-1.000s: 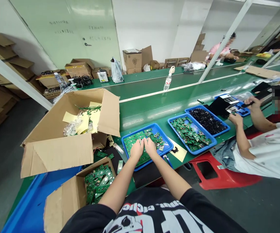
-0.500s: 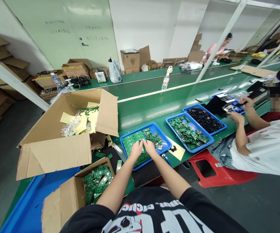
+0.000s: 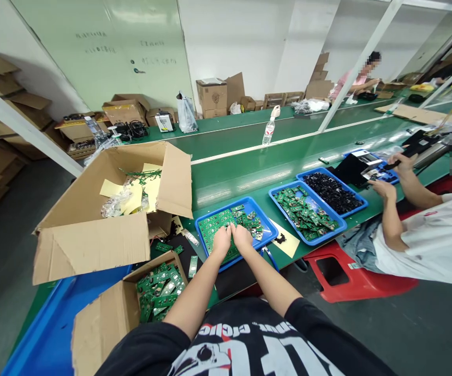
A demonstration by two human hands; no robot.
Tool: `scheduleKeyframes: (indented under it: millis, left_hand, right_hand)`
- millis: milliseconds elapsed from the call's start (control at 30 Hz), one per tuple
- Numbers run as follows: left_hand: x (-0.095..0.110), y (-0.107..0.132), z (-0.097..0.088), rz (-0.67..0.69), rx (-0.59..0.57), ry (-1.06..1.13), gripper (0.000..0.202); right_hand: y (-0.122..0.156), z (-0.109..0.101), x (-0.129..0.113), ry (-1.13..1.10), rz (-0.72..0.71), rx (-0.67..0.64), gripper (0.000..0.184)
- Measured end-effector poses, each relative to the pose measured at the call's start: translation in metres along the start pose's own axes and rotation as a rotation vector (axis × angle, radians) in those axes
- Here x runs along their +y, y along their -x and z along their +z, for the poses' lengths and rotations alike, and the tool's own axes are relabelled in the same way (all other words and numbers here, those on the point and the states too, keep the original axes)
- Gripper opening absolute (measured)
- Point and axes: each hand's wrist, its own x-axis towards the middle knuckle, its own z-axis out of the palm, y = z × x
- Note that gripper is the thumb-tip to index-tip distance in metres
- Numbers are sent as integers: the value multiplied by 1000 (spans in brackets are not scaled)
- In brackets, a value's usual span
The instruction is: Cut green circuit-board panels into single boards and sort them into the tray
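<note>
So we're working at a green bench [image 3: 229, 180], our left hand [image 3: 222, 240] and right hand [image 3: 242, 238] touching at the fingertips over circuit boards [image 3: 213, 225] in a blue tray [image 3: 263, 216]; can't tell if they're pinching one. A big carton [image 3: 93, 261] is sitting left of our hands, a bottle [image 3: 269, 131] is standing beyond them, and a pale green door [image 3: 112, 78] is showing farther back.

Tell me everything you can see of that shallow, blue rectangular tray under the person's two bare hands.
The shallow blue rectangular tray looks like plastic, with raised walls and rounded corners. It sits flat on the glossy green bench, turned at an angle. Flat green circuit boards lie close together on its left; more boards are heaped loosely toward its right, where bare blue floor shows. The left hand and right hand cover part of it; whether they touch it is unclear.
</note>
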Motion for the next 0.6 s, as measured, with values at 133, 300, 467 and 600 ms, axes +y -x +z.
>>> scheduleKeyframes:
  millis: [133, 300, 467, 600]
  left_hand:
    - [1, 1, 2, 0, 23, -15, 34]
    - [4, 5, 6, 5, 34, 19, 32]
    - [0, 3, -4, -9, 38, 124, 30]
    - [-11, -2, -17, -65, 7, 255, 35]
  right_hand:
    - [2, -1, -1, 21, 10, 9, 55]
    - [3, 0, -4, 23, 6, 47, 46]
    - [-7, -12, 13, -12, 14, 62, 52]
    - [-24, -28, 41, -36, 72, 83, 56]
